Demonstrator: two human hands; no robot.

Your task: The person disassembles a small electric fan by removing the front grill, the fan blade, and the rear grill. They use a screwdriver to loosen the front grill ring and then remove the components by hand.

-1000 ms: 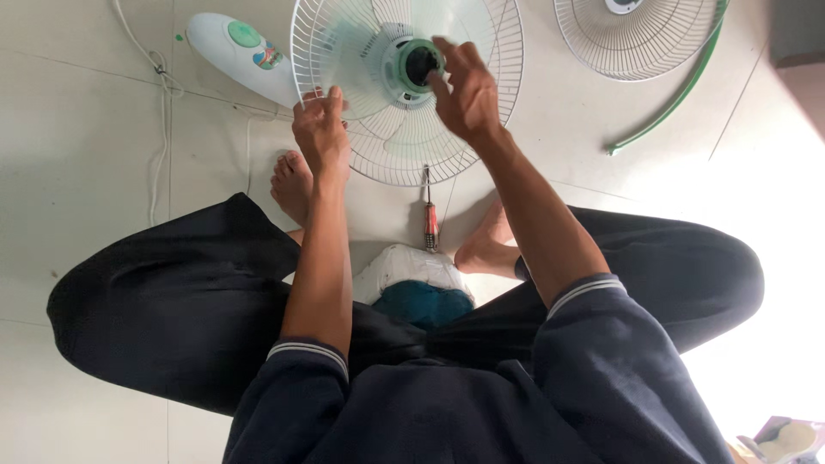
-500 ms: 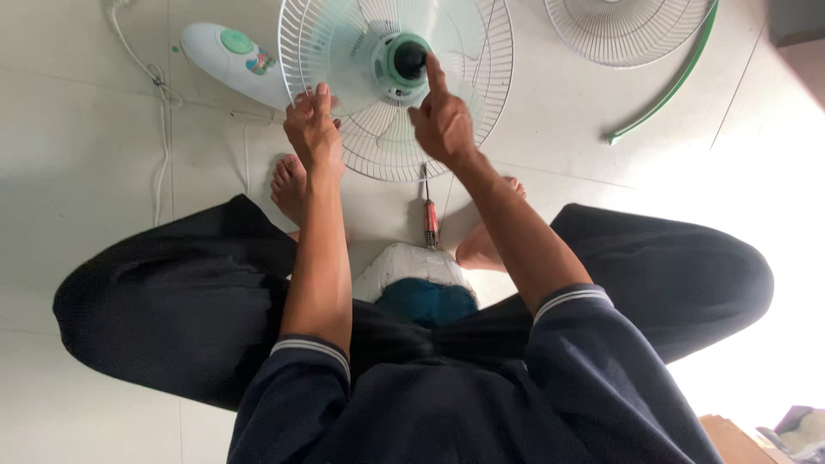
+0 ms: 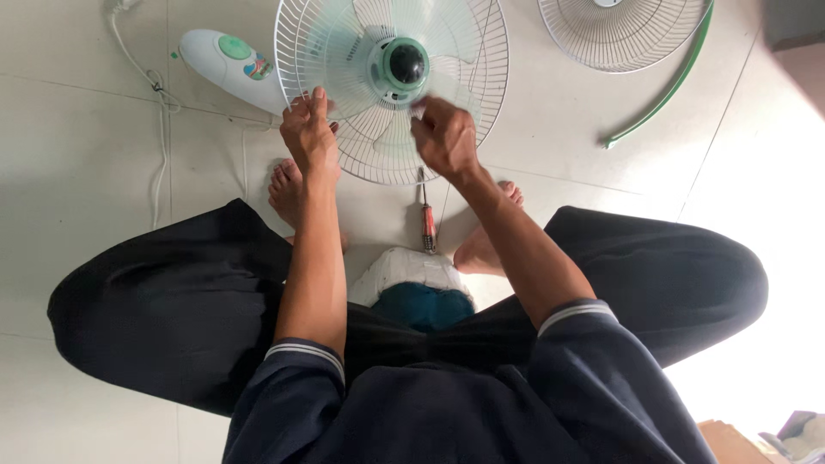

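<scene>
A fan with a white wire guard (image 3: pixel 491 51) and a translucent green blade (image 3: pixel 337 41) lies on the tiled floor in front of me. A dark cap (image 3: pixel 406 62) sits on its green hub. My left hand (image 3: pixel 308 137) grips the guard's rim at its lower left. My right hand (image 3: pixel 444 137) hovers just below the hub with its fingers curled, in front of the blade and wires. I cannot tell whether it touches them.
The fan's white base (image 3: pixel 225 58) with a green button lies at the left, beside a white cord (image 3: pixel 159 86). A red-handled screwdriver (image 3: pixel 426 219) lies between my bare feet. A second wire guard (image 3: pixel 619 33) and a green ring (image 3: pixel 675 84) lie at the upper right.
My right hand has left the hub cap and drawn back below it, its fingers curling in. My left hand stays on the guard's rim.
</scene>
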